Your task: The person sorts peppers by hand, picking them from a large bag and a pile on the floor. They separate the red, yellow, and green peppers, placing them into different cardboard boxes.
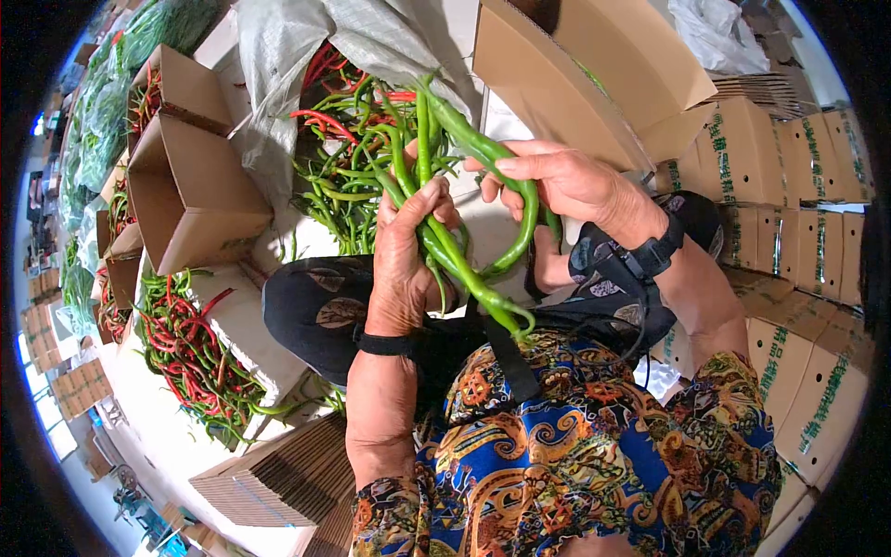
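My left hand [406,232] is closed around a bunch of long green chili peppers [455,255], which stick out above and below the fist. My right hand [566,181] pinches another long green chili pepper [473,139] between thumb and fingers. This one is thick and curved, bending down toward the bunch and crossing close to it. Beyond my hands lies a heap of green chili peppers [339,209], with a few red chili peppers [325,121] among them, partly covered by a white woven sack [371,42].
An open cardboard box [557,84] stands ahead to the right, and another open box [200,195] to the left. A mixed red and green pepper pile [200,357] lies at the left. Flattened cartons [269,483] are stacked below it; packed printed boxes [742,158] line the right.
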{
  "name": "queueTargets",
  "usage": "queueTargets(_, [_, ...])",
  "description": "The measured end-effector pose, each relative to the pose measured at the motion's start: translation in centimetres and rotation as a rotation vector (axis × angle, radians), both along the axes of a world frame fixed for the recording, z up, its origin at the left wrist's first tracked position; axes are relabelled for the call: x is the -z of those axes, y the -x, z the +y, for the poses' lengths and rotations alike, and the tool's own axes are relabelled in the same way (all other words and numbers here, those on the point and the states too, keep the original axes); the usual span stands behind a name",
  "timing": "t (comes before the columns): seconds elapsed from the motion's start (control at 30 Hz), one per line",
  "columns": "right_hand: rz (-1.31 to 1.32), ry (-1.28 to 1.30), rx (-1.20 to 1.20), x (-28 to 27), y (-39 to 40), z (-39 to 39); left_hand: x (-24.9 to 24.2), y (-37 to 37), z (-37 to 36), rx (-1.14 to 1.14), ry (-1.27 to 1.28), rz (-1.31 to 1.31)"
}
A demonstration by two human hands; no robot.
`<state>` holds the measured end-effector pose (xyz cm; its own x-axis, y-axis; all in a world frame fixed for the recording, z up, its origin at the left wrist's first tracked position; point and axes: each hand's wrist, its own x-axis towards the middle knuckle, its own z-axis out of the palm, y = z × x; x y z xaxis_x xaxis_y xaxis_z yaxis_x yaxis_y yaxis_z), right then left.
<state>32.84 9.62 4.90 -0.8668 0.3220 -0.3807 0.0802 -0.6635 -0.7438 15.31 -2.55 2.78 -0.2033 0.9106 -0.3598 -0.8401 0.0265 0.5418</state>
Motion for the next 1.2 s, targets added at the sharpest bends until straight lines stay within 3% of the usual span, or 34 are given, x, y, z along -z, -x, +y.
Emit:
queueTargets(0.13, [-0.060, -0.245, 0.089, -0.6, -0.6, 1.1, -0.1, 0.4, 0.0, -0.047, -0.007, 0.046])
queueTargets(0.27, [-0.054, -0.327, 0.150, -1.7, -2.2, 2.1, -0.2, 0.9, -0.5, -0.133, -0.106, 0.146])
queueTargets(0.47, [-0.017, -0.303, 0.311, -4.4, -4.5, 3.5, -0.2, 0.9, -1.0, -0.036, -0.148, 0.083])
queueTargets(0.53, [-0.016, -0.424, 0.345, -4.7, -6.0, 5.7, 0.5, 1.1, -0.9, 0.009, -0.158, -0.025])
queueTargets(0.63, [-0.289, -0.686, 0.538, -6.1, -6.7, 7.9, 0.2, 0.5, -0.7, -0.040, -0.143, 0.041])
queueTargets(0.73, [-0.710, -1.472, 0.755, -5.0, -6.9, 10.4, 0.2, 0.3, -0.8, 0.000, -0.138, 0.048])
queueTargets(0.77, [-0.707, -1.379, 0.746, -4.8, -6.9, 10.5, 0.6, 0.3, -0.8, 0.017, -0.121, 0.059])
queueTargets(0.83, [-0.404, -0.979, 0.481, -6.6, -3.7, 5.3, -1.0, -0.4, -0.7, -0.006, -0.035, 0.065])
queueTargets(0.9, [-0.410, -1.062, 0.223, -3.8, -0.4, 2.2, -0.8, -0.5, -0.7, 0.043, -0.086, 0.127])
queueTargets(0.93, [-0.341, -0.911, 0.312, -4.4, 2.1, -0.9, -1.2, -0.7, -0.7, 0.062, -0.073, 0.173])
queueTargets(1.0, [-0.074, -0.356, 0.215, -2.8, 4.7, -3.1, -1.4, -1.0, -0.7, 0.123, 0.022, 0.363])
queueTargets(1.1, [-0.142, -0.379, 0.292, -1.1, 5.7, -3.4, -1.2, -1.4, -0.7, 0.068, -0.014, 0.472])
queueTargets(1.2, [-0.026, -0.262, 0.314, 0.8, 5.4, -2.3, -1.2, -1.3, -0.5, 0.036, -0.125, 0.348])
